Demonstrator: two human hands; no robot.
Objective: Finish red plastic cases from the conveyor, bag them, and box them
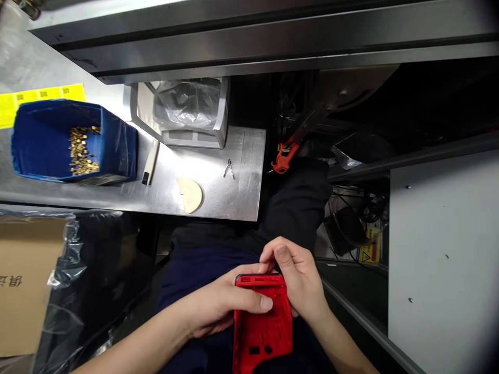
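Over my lap (202, 262) | my left hand (218, 304) grips red shell (265, 332), thumb inside | right hand (302, 275) curled alongside, can't tell if gripping | steady support, light thumb pressure best

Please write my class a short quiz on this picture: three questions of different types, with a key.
1. Fill in the blank: The blue bin holds a heap of small ____-coloured parts.
2. True or false: The thumb of the left hand lies over the inside of the red plastic housing.
3. Multiple choice: Where is the orange air blow gun? A) in the blue bin B) past the right end of the metal bench C) on the cardboard box

Key: 1 gold; 2 true; 3 B
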